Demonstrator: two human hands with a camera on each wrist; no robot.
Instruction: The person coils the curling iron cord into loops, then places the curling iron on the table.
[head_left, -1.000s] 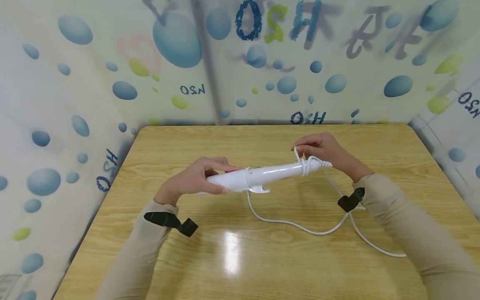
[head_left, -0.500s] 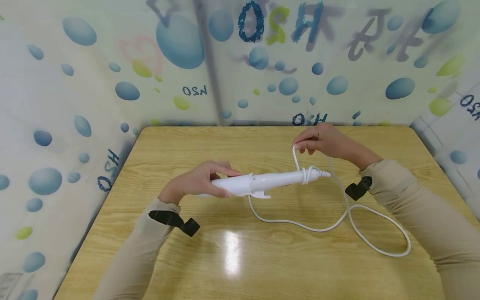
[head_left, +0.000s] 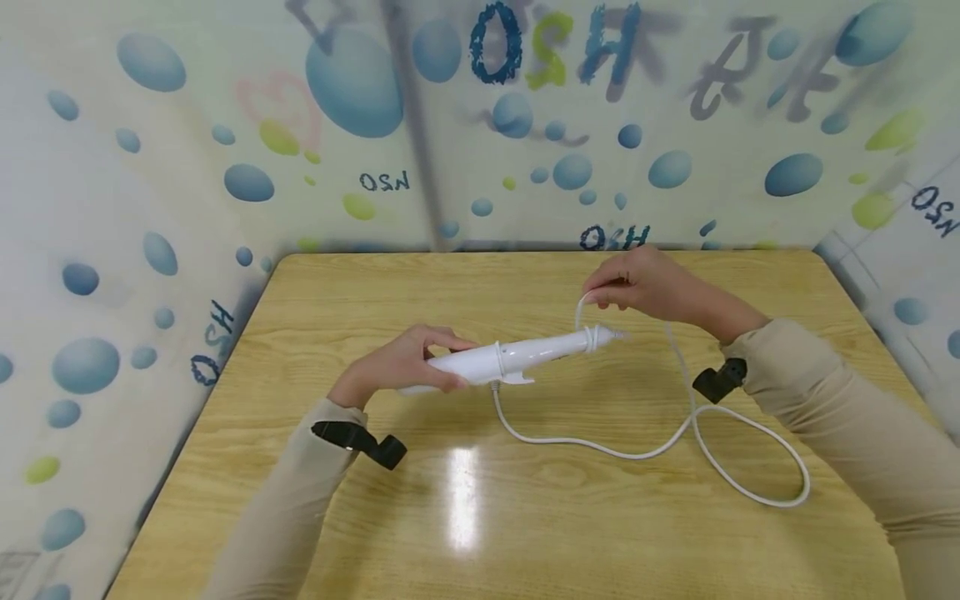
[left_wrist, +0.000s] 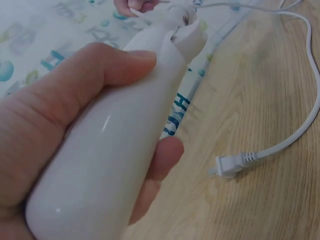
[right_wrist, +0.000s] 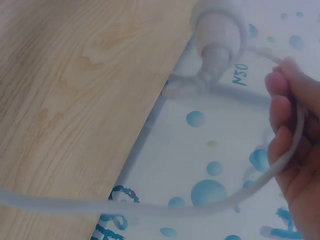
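Above the yellow-brown wood-grain surface [head_left: 375, 287], the left hand [head_left: 408, 360] grips a white tapered plastic appliance [head_left: 536, 354], and at its two o'clock the right hand [head_left: 645, 285] pinches a thin white cord [head_left: 633, 457], whose coils [head_left: 592, 338] might loosen if tension drops.

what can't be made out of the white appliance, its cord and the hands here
Head view: part of the white appliance, covered by the left hand.
Head view: a stretch of the cord, hidden by the right hand.
Right wrist view: how many turns the cord makes near the appliance's tip; blurred.
Left wrist view: most of the right hand, cut off by the top edge.
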